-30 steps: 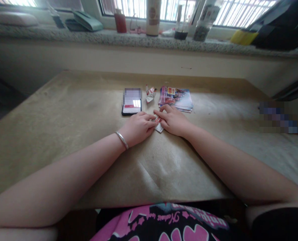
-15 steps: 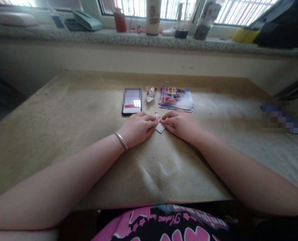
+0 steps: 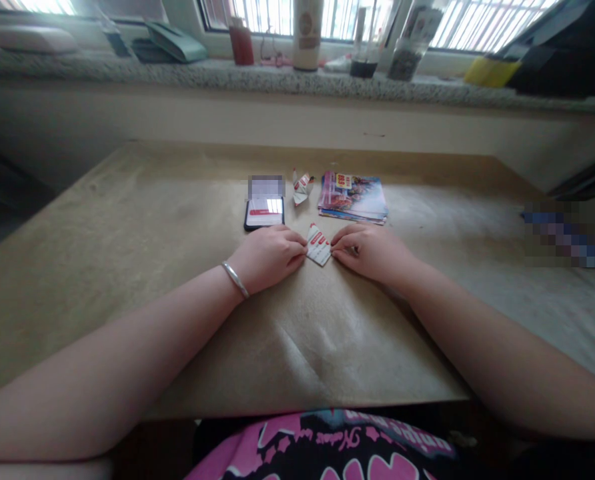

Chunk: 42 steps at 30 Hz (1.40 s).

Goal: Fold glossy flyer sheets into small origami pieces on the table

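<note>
A small piece of folded paper, white with red print, lies on the tabletop between my hands, its narrow tip pointing away from me. My left hand, with a silver bangle at the wrist, pinches the paper's left edge. On the opposite side, my right hand has its thumb and forefinger closed on the right corner. Just beyond stands a folded paper figure in the same white and red paper. A phone with its screen lit lies past my left hand.
A stack of colourful printed sheets lies beyond my right hand. At the table's right edge is a blurred bluish thing. Along the granite windowsill stand a red bottle, a tall cream bottle and other items.
Both hands have drawn slightly apart toward the paper's outer edges. More of its printed face now shows between my fingers.
</note>
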Motion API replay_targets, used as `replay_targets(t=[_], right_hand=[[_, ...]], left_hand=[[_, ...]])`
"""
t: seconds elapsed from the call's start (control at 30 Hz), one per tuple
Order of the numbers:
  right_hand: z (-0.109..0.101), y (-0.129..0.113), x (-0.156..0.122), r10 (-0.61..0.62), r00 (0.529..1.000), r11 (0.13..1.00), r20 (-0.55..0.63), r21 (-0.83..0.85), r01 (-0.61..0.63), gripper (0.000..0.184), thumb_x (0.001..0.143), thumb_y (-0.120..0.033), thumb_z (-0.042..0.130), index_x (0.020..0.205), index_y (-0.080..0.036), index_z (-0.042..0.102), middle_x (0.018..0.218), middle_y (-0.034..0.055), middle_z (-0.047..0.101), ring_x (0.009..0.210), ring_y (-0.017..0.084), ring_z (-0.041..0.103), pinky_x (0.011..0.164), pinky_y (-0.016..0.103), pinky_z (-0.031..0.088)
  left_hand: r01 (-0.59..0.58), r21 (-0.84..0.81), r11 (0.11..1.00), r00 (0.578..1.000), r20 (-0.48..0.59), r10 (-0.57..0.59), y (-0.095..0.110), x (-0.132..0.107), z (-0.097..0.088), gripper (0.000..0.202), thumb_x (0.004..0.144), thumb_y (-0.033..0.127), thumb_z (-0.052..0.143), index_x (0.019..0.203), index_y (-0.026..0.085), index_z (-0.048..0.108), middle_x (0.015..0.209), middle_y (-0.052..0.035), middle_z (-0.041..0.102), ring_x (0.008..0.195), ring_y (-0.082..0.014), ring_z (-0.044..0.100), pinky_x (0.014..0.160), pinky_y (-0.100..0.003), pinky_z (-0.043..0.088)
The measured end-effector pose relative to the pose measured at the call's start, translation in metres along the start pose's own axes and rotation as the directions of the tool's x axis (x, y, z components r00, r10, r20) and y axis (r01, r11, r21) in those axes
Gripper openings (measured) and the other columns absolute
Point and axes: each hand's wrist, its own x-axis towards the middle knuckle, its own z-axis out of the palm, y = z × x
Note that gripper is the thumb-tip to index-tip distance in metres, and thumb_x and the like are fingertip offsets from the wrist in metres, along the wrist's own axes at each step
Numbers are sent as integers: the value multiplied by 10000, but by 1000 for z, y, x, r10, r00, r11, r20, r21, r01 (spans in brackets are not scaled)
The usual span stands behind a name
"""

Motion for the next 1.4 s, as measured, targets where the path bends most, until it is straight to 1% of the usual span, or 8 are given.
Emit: replay_targets(t=[0.17, 0.33, 0.47, 0.6, 0.87, 1.07, 1.23, 1.4], right_hand=[[6, -6, 0, 34, 999, 999, -6, 24, -34, 253, 889, -255, 509, 952, -176, 741, 1007, 81, 710, 926, 208, 638, 852, 337, 487], [11, -7, -1, -5, 1000, 997, -9, 74, 6, 356, 829, -407, 621, 1098, -187, 700, 1110, 93, 674, 1005, 236, 602, 891, 369, 476], [11, -5, -1, -65, 998, 996, -3, 59, 65, 356, 829, -364, 631, 1143, -202, 673, 1141, 84, 671, 1034, 245, 584, 913, 389, 457], [11, -2, 0, -94, 995, 989, -10, 116, 95, 277, 838, -310, 624, 1085, -199, 680, 1120, 59, 690, 1023, 221, 595, 926, 374, 449], [13, 6, 0, -137, 989, 971, -62, 191, 146, 144, 852, -268, 599, 909, -214, 720, 1006, 72, 686, 934, 187, 608, 851, 336, 464], [12, 3, 1, -33, 999, 995, -38, 89, 36, 174, 850, -251, 549, 874, -195, 712, 843, 61, 655, 793, 176, 585, 745, 301, 443], [13, -3, 2, 66, 997, 997, -45, 45, -64, 175, 830, -230, 522, 833, -189, 692, 810, 53, 647, 737, 165, 571, 708, 284, 423], [16, -5, 5, 183, 982, 980, -40, 92, -179, 245, 813, -270, 555, 1000, -186, 688, 788, 37, 661, 733, 173, 574, 707, 295, 428]], left_hand=[[26, -15, 1000, 1000, -5, -26, 1, 0, 1, 195, 884, 231, 515, 851, 163, 695, 924, -49, 702, 828, -175, 613, 740, -286, 476], [2, -41, 999, 1000, -28, -4, 1, 0, 2, 156, 878, 229, 534, 857, 183, 682, 870, -37, 686, 796, -163, 595, 714, -269, 455], [-7, -63, 998, 998, -70, 2, 1, 0, 4, 159, 880, 226, 528, 928, 186, 674, 947, -47, 674, 853, -170, 586, 770, -283, 460], [36, -115, 993, 995, -91, -47, 0, 0, 6, 203, 878, 292, 551, 996, 179, 670, 992, -64, 664, 925, -193, 583, 845, -324, 460], [64, -118, 991, 996, -52, -71, -3, 0, 9, 190, 891, 288, 546, 948, 189, 698, 946, -54, 686, 808, -171, 601, 750, -303, 452], [83, -76, 994, 994, -72, -88, -4, 1, 9, 201, 896, 248, 532, 886, 177, 720, 819, -58, 666, 718, -152, 579, 667, -273, 440], [125, -82, 989, 989, -67, -131, -4, 3, 11, 190, 874, 196, 533, 927, 180, 715, 831, -51, 679, 763, -162, 601, 712, -279, 460], [198, -122, 973, 975, -74, -208, -5, 3, 11, 148, 849, 212, 559, 890, 192, 701, 809, -24, 704, 750, -162, 617, 695, -268, 463]])
